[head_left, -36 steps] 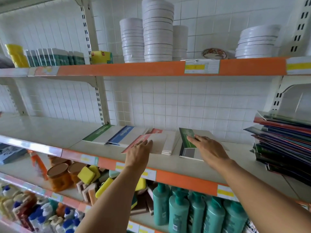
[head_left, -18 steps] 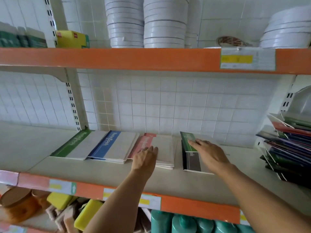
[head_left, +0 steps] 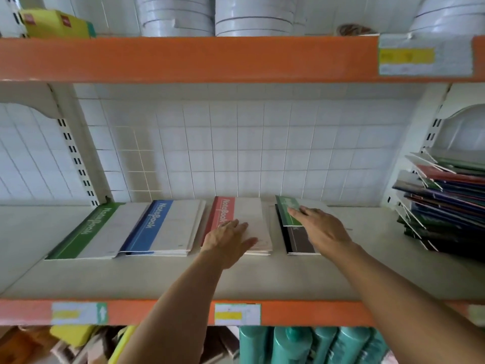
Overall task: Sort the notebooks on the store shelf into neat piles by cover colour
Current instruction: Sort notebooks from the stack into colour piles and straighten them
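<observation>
Now my left hand [head_left: 231, 240] lies flat, fingers straight, steadying the red-spined notebook pile [head_left: 237, 223] on the shelf [head_left: 262, 279], while my right hand [head_left: 321, 229] presses open-fingered on the misplaced green-covered notebook [head_left: 287, 211], gripping nothing.

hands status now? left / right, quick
Left hand: open, fingers flat on the red-spined notebook pile.
Right hand: open, straight fingers resting on the green-spined notebook atop the black-spined notebook.
</observation>
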A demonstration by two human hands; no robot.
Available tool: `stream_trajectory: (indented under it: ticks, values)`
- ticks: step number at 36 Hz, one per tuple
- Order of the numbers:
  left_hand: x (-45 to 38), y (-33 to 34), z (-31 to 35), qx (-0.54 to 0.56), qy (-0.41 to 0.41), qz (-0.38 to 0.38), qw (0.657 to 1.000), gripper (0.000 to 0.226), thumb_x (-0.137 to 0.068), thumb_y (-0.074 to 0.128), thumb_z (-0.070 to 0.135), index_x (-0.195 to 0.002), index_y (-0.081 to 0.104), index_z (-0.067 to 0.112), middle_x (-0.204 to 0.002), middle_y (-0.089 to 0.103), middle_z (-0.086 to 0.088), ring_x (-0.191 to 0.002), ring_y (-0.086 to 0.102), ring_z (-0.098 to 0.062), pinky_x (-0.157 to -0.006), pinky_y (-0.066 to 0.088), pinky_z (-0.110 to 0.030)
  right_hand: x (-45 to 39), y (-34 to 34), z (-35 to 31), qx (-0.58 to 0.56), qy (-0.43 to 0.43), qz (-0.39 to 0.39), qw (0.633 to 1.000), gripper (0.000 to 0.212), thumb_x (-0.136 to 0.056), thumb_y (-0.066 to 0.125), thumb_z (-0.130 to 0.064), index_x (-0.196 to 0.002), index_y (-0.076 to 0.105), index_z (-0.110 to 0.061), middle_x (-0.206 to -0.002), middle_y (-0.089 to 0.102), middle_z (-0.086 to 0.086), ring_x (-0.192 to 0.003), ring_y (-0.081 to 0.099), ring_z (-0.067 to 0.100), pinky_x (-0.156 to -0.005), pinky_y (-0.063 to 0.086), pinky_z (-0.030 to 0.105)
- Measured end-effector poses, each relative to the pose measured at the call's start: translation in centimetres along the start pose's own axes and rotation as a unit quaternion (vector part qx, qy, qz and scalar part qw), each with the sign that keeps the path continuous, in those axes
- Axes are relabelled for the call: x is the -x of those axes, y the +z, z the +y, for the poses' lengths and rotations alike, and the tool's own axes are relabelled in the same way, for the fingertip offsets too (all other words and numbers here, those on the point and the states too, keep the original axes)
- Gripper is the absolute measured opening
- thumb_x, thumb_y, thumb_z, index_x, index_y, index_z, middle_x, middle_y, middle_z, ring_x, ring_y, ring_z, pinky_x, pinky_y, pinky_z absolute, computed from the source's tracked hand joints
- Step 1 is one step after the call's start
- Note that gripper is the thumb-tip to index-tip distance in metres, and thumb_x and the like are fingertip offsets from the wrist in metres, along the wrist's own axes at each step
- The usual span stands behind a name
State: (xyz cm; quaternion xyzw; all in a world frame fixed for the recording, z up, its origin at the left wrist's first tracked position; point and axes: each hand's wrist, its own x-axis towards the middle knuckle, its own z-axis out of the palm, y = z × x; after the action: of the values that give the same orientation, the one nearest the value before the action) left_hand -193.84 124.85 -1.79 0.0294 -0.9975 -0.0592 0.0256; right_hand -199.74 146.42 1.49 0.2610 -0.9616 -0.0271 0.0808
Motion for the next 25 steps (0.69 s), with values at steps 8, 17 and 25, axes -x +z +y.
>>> stream_trajectory:
  ticks: [8, 17, 25]
  values:
    - [2.6, -0.2, 0.3, -0.025, -0.041, 0.062, 0.997, 0.05, -0.097, 0.032, 0.056, -0.129, 0.051, 0.024, -0.133, 0.053, 0.001, -0.12, 0.052, -0.022, -0.094, 0.046, -0.038, 2.8, -0.2, -0.6, 0.003, -0.031, 0.03, 0.999, 0.072, -0.089, 0.037, 0.007, -0.151, 0.019, -0.024, -0.148, 0.035, 0.003, -0.13, 0.039, 0.024, -0.092, 0.039, 0.031]
    - [9.3, -1.6, -1.4, -0.065, -0.103, 0.08, 0.989, 0.045, -0.098, 0.033, 0.053, -0.126, 0.055, 0.026, -0.126, 0.059, 0.001, -0.116, 0.054, -0.02, -0.095, 0.04, -0.032, 6.0, -1.2, -2.7, -0.023, -0.068, 0.048, 0.996, 0.069, -0.093, 0.034, 0.009, -0.152, 0.018, -0.024, -0.154, 0.028, 0.006, -0.138, 0.031, 0.023, -0.106, 0.036, 0.033]
    - [15.4, -3.4, -5.6, -0.063, -0.162, 0.091, 0.981, 0.047, -0.099, 0.033, 0.051, -0.129, 0.055, 0.022, -0.13, 0.056, 0.001, -0.119, 0.051, -0.019, -0.096, 0.04, -0.033, 6.8, -3.2, -8.2, -0.03, -0.089, 0.047, 0.994, 0.072, -0.093, 0.034, 0.01, -0.153, 0.015, -0.027, -0.157, 0.023, 0.005, -0.139, 0.031, 0.024, -0.106, 0.037, 0.035]
